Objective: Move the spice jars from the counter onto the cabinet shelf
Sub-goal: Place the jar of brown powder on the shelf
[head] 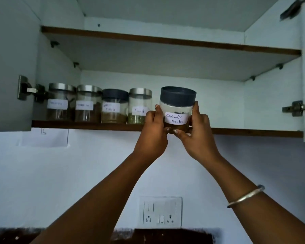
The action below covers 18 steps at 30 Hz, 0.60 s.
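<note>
A clear jar with a dark lid and a "Coriander Powder" label [176,110] is held up at the front edge of the lower cabinet shelf [253,132]. My left hand [154,132] grips its left side and my right hand [195,132] grips its right side, fingertips under its base. Several labelled spice jars stand in a row on the shelf to its left: two with steel lids [60,103], [88,104], one with a dark lid [114,107], and another steel-lidded one [139,106] right beside my left hand.
The upper shelf [165,40] spans the cabinet above. Open cabinet doors with hinges flank both sides [27,90], [296,108]. The shelf right of the held jar is bare. A wall socket plate [160,212] sits below, above the dark counter edge [165,235].
</note>
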Each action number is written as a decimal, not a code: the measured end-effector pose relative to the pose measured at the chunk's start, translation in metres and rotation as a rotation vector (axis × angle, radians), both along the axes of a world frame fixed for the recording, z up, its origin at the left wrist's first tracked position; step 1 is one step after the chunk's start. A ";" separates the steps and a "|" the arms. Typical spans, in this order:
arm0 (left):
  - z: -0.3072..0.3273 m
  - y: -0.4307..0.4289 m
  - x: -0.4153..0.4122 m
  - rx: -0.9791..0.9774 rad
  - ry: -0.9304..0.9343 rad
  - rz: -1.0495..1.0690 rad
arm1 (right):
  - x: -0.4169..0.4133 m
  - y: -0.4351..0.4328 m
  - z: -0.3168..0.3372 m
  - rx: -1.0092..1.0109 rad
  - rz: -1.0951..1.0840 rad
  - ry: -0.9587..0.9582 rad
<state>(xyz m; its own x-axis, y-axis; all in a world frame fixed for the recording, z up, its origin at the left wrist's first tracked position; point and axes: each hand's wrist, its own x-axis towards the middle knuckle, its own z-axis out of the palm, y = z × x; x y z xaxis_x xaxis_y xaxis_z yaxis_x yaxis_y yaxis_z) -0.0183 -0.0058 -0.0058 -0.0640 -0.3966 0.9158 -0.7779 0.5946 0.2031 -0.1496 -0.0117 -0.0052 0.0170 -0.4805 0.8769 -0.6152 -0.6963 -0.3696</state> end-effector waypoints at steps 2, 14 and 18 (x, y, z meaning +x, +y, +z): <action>0.008 -0.011 0.001 -0.001 0.005 0.010 | 0.000 -0.013 0.005 0.002 -0.021 0.024; 0.005 -0.054 0.001 -0.029 0.057 0.082 | 0.005 -0.051 0.010 0.031 -0.223 0.057; 0.001 -0.064 -0.004 -0.121 -0.101 0.276 | 0.014 -0.054 0.010 0.068 -0.377 0.142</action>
<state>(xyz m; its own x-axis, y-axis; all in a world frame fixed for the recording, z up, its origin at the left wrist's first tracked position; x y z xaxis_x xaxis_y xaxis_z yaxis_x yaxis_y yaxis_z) -0.0223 -0.0698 -0.0044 -0.0618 -0.3004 0.9518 -0.9258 0.3736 0.0579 -0.1360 -0.0654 0.0050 -0.0527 -0.5330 0.8445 -0.8708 -0.3895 -0.3001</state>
